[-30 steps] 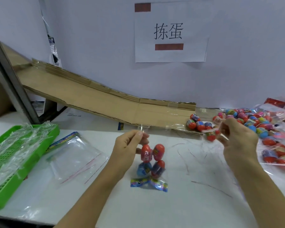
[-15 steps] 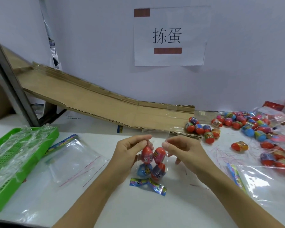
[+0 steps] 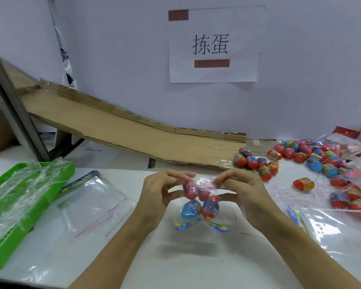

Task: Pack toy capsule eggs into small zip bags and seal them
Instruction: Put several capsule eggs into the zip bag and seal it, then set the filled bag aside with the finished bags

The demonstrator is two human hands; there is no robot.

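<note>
Clear bag (image 3: 198, 197) top pinched by both hands' fingers (image 3: 183, 175), its seal line hidden

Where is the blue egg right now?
In the head view the blue egg sits low in the clear bag, left of a red egg, between both hands.

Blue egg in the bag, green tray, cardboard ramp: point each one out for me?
blue egg (image 3: 191, 208), head view, on its blue shell inside the bag.
green tray (image 3: 68, 170), head view, on its far right corner rim.
cardboard ramp (image 3: 133, 132), head view, on its bare sloping face.
</note>
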